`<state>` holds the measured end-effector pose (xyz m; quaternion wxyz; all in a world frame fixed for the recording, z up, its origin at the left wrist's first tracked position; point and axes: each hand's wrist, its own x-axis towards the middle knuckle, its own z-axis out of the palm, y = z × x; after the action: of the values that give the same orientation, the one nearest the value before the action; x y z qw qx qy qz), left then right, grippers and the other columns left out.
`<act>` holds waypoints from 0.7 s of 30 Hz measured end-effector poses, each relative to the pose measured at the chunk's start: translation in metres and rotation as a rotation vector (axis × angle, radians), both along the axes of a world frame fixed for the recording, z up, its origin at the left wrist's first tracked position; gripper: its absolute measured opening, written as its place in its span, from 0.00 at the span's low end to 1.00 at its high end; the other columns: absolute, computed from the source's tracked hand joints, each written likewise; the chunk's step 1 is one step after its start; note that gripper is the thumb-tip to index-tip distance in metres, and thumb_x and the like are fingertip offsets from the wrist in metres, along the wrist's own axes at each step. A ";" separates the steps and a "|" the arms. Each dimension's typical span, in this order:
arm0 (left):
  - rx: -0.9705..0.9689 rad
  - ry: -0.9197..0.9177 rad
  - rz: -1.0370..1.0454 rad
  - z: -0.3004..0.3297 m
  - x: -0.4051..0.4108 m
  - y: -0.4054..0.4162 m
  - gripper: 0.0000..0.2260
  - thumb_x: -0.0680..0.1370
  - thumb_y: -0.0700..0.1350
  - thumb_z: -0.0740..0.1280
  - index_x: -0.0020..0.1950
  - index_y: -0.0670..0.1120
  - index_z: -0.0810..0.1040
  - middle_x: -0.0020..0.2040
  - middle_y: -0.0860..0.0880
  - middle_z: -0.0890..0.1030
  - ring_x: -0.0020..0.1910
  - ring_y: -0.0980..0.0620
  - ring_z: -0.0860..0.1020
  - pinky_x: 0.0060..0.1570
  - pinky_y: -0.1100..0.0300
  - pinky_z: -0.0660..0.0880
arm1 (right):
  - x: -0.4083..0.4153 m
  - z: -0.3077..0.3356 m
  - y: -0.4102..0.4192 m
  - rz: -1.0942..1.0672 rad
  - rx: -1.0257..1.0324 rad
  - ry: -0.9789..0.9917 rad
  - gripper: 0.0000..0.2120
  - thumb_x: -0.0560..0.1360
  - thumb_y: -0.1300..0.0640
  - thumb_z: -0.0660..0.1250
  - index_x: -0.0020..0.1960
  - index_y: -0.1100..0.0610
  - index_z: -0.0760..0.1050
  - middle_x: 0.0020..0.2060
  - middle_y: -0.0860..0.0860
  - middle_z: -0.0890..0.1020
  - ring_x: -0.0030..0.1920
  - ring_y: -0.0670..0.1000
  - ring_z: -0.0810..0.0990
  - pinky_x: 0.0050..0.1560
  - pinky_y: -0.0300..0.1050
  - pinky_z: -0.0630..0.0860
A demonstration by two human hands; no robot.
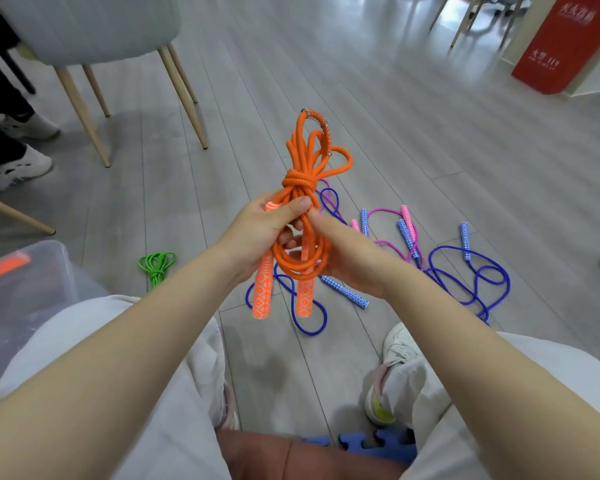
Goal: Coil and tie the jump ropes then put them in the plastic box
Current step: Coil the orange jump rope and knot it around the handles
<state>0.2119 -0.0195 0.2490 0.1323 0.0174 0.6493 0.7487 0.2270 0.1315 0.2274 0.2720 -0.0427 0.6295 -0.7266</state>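
Head view: both hands, left hand (264, 226) and right hand (347, 258), grip the knotted orange rope (300, 183), box (32, 271) waits, blue ropes (465, 268) still loose on the floor.

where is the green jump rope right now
In the head view the green jump rope lies coiled on the floor, left of the hands, between the plastic box at the left edge and the orange jump rope being held.
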 end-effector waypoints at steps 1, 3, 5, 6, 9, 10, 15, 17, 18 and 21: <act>0.010 0.007 0.001 0.001 0.001 0.001 0.03 0.78 0.43 0.67 0.46 0.45 0.78 0.29 0.51 0.76 0.23 0.56 0.70 0.27 0.63 0.71 | 0.002 -0.004 -0.004 0.006 0.043 0.038 0.18 0.79 0.48 0.65 0.63 0.58 0.75 0.52 0.53 0.83 0.54 0.54 0.82 0.59 0.52 0.78; -0.020 0.037 -0.004 0.001 0.003 0.002 0.03 0.78 0.42 0.67 0.45 0.46 0.78 0.30 0.50 0.76 0.24 0.55 0.68 0.26 0.63 0.70 | 0.005 -0.009 -0.008 -0.001 0.126 0.048 0.09 0.77 0.57 0.68 0.57 0.55 0.76 0.47 0.51 0.83 0.49 0.48 0.81 0.59 0.50 0.78; -0.073 0.068 -0.012 0.002 0.005 0.003 0.04 0.79 0.42 0.67 0.44 0.47 0.78 0.31 0.49 0.77 0.23 0.55 0.67 0.25 0.64 0.70 | 0.008 -0.013 -0.007 -0.027 0.280 -0.041 0.10 0.75 0.51 0.69 0.55 0.52 0.77 0.52 0.53 0.83 0.56 0.49 0.80 0.65 0.59 0.73; -0.084 0.083 -0.015 0.002 0.005 0.003 0.04 0.79 0.42 0.67 0.44 0.47 0.78 0.30 0.50 0.77 0.23 0.56 0.67 0.25 0.64 0.70 | 0.008 -0.013 -0.006 -0.030 0.361 -0.107 0.13 0.74 0.47 0.68 0.56 0.50 0.77 0.57 0.52 0.82 0.61 0.51 0.77 0.66 0.63 0.70; -0.087 0.107 -0.017 0.002 0.006 0.003 0.03 0.79 0.43 0.67 0.45 0.47 0.78 0.31 0.50 0.78 0.24 0.55 0.67 0.26 0.63 0.71 | 0.009 -0.010 -0.004 -0.030 0.351 -0.253 0.17 0.77 0.46 0.65 0.62 0.50 0.74 0.63 0.52 0.78 0.66 0.57 0.73 0.66 0.70 0.66; -0.091 0.108 -0.016 0.001 0.005 0.003 0.03 0.79 0.43 0.67 0.46 0.48 0.78 0.31 0.50 0.78 0.24 0.55 0.68 0.27 0.63 0.72 | 0.009 -0.009 -0.004 -0.039 0.306 -0.271 0.16 0.78 0.47 0.64 0.63 0.52 0.74 0.62 0.54 0.78 0.65 0.58 0.73 0.64 0.71 0.67; -0.116 0.104 -0.004 -0.003 0.002 0.000 0.05 0.78 0.47 0.68 0.50 0.46 0.80 0.33 0.50 0.79 0.25 0.55 0.69 0.30 0.60 0.74 | 0.010 -0.008 -0.006 -0.060 0.287 -0.231 0.13 0.79 0.51 0.63 0.61 0.56 0.74 0.51 0.56 0.81 0.56 0.56 0.79 0.50 0.60 0.79; -0.103 0.100 0.003 -0.003 0.002 0.001 0.05 0.78 0.46 0.68 0.51 0.46 0.80 0.33 0.49 0.79 0.25 0.55 0.69 0.29 0.60 0.73 | 0.008 -0.009 -0.004 -0.061 0.284 -0.222 0.07 0.78 0.53 0.65 0.53 0.55 0.74 0.43 0.54 0.80 0.49 0.55 0.80 0.53 0.60 0.79; -0.098 0.099 0.010 -0.004 0.002 0.001 0.05 0.78 0.46 0.68 0.50 0.46 0.80 0.33 0.49 0.79 0.25 0.55 0.69 0.29 0.60 0.73 | 0.007 -0.009 -0.004 -0.054 0.271 -0.237 0.05 0.78 0.54 0.66 0.50 0.56 0.74 0.42 0.54 0.80 0.46 0.55 0.80 0.56 0.60 0.79; -0.099 0.111 0.014 -0.004 0.004 0.002 0.03 0.78 0.45 0.68 0.49 0.46 0.80 0.33 0.48 0.79 0.25 0.54 0.68 0.29 0.61 0.73 | 0.007 -0.013 -0.002 0.007 0.284 -0.316 0.07 0.76 0.52 0.65 0.47 0.56 0.77 0.49 0.57 0.81 0.50 0.55 0.79 0.60 0.59 0.77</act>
<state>0.2162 -0.0176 0.2445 0.0913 0.0479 0.6919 0.7146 0.2339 0.1292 0.2147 0.3729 0.1083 0.6750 -0.6274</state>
